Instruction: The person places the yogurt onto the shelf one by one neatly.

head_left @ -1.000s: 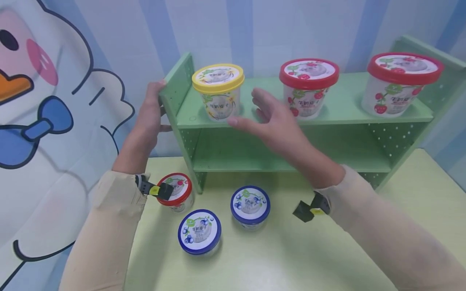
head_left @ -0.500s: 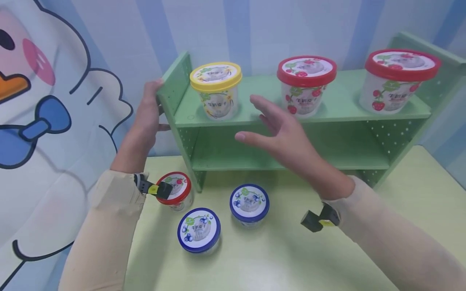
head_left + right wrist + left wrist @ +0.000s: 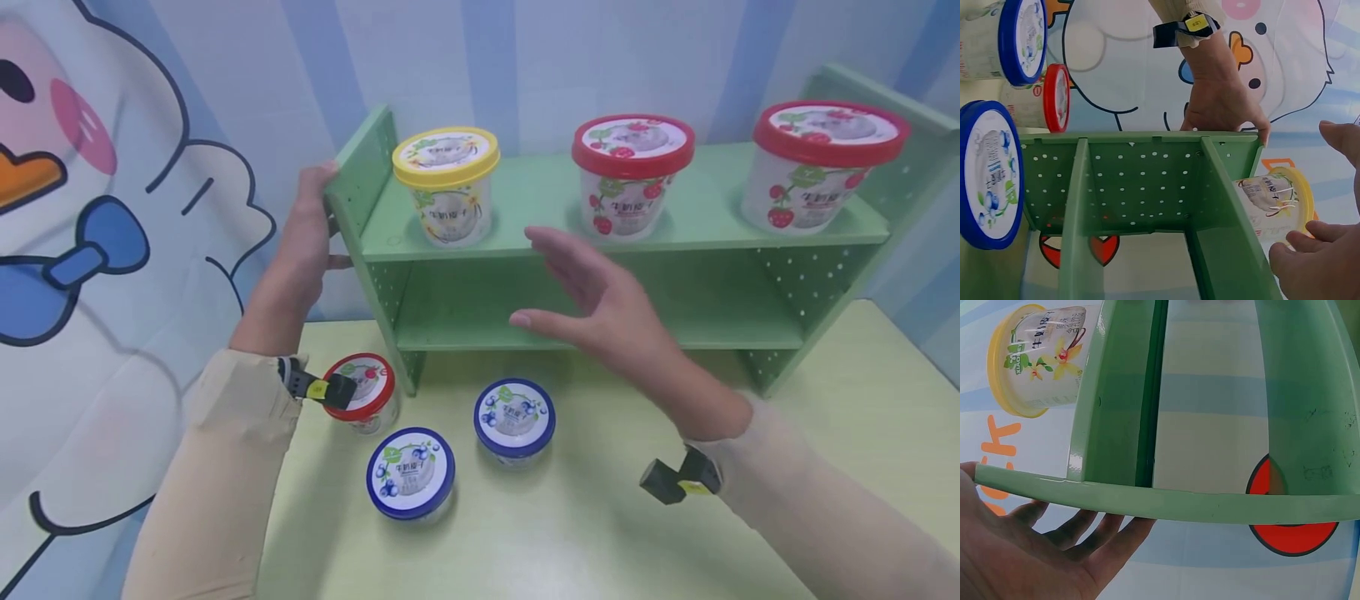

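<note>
A pale blue backdrop (image 3: 611, 58) with darker vertical stripes (image 3: 490, 75) stands behind the yellow-green tabletop (image 3: 555, 537), which reflects diffuse light. A white cartoon figure (image 3: 112, 333) with a blue bow (image 3: 93, 252) occupies the left side.

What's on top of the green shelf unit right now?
On top of the green shelf unit stand a yellow-lidded tub and two red-lidded tubs, all upright. The surface under and directly behind each is covered, and what's inside the closed tubs can't be seen.
</note>
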